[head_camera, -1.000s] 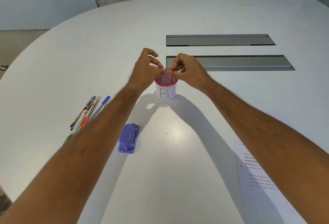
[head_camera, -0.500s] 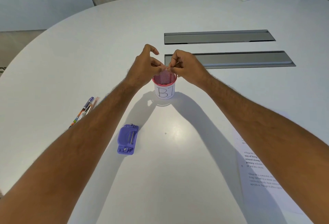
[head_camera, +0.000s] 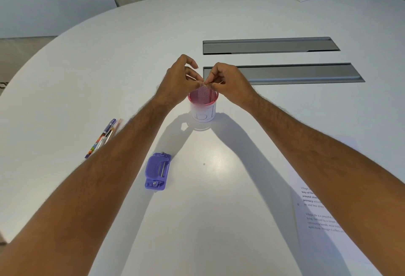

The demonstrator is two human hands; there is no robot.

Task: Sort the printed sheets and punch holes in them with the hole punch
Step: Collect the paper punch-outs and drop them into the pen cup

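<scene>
Two bare hands are meeting just above the middle of the frame, over a pink mesh cup (head_camera: 203, 98) wrapped in a white paper label. The left hand (head_camera: 175, 82) and the right hand (head_camera: 228, 81) are pinching their fingertips together at the same spot above the cup's far rim; something small and pale seems to be caught between them, but what it is cannot be told. The other fingers of the left hand are curling loosely upward.

The cup is standing upright on the white table (head_camera: 219, 210), casting a shadow toward the lower left. A purple hole punch (head_camera: 157, 172) is lying flat in the lower-left-of-centre area, well apart from both hands and untouched. A printed sheet (head_camera: 311, 216) is lying at the lower right edge of the frame, partly hidden under the right forearm. Several pens (head_camera: 103, 137) are lying in a bunch at the left, partly covered by the left forearm. Two grey recessed panels (head_camera: 285, 74) are sitting in the tabletop at the upper right, behind the hands.
</scene>
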